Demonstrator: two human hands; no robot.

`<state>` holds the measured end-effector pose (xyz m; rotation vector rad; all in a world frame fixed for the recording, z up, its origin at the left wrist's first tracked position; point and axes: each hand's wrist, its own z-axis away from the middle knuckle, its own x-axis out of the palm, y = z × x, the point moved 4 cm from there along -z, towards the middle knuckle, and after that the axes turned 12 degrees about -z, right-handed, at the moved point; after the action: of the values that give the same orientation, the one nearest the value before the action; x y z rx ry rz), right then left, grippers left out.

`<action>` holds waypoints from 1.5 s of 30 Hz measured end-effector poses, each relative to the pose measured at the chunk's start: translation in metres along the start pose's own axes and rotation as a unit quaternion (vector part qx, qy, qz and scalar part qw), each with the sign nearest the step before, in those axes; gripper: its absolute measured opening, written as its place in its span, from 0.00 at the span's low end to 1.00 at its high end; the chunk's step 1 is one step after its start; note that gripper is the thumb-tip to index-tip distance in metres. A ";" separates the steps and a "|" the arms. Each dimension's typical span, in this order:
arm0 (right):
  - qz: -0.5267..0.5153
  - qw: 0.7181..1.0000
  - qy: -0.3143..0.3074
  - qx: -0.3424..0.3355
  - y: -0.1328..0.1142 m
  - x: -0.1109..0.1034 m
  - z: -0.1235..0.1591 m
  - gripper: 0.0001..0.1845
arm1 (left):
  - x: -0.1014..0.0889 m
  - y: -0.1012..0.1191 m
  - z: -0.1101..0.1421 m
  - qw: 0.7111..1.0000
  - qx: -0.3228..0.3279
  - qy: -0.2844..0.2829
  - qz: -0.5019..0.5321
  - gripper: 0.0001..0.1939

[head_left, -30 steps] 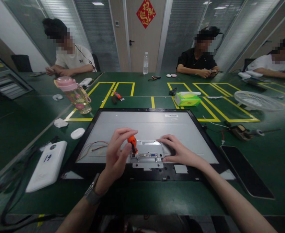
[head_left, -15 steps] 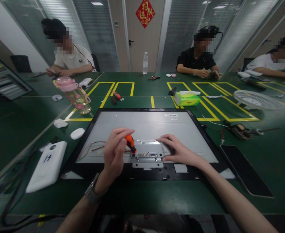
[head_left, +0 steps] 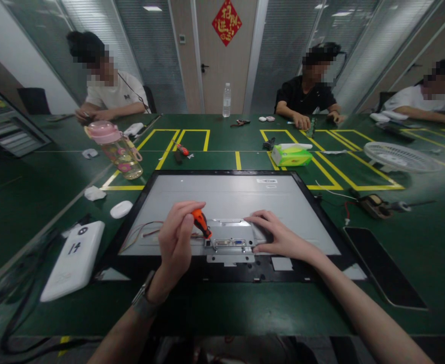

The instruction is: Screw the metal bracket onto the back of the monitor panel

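Observation:
A flat display panel [head_left: 215, 197] with a black frame lies back side up on the green table. Near its front edge sits a metal bracket [head_left: 228, 230] with video ports [head_left: 239, 242] facing me. My left hand [head_left: 177, 235] is closed round an orange and black screwdriver [head_left: 202, 224], tilted, its tip down at the bracket's left end by the ports. Whether the tip sits in a screw I cannot tell. My right hand [head_left: 277, 235] rests at the bracket's right end, thumb and fingers spread against its edges. Thin wires [head_left: 146, 230] run out to the left of the bracket.
To the left are a white power bank [head_left: 74, 260], a white case [head_left: 121, 209] and a pink-lidded bottle [head_left: 118, 151]. A black phone [head_left: 384, 265] lies at right, below a soldering-iron-like tool [head_left: 376, 206]. A green tissue pack [head_left: 291, 154] stands beyond the panel. Several people sit opposite.
My left hand and the screwdriver have shifted slightly left, and more of the screwdriver's tip end shows. My right hand has stayed put. Opposite, the person in black now holds a green board.

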<state>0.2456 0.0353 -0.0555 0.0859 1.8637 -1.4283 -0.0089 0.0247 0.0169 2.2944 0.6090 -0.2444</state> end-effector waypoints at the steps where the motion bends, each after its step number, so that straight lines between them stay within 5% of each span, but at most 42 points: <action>1: 0.000 1.000 0.000 0.000 0.000 0.000 0.000 0.36 | 0.000 0.000 0.000 1.000 0.002 -0.002 0.003 0.14; 45: -0.001 1.000 -0.003 0.001 -0.002 0.000 0.000 0.36 | 0.000 0.001 0.002 0.999 0.016 -0.023 0.033 0.13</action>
<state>0.2442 0.0348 -0.0536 0.0810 1.8572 -1.4313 -0.0081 0.0224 0.0161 2.3286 0.5093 -0.2775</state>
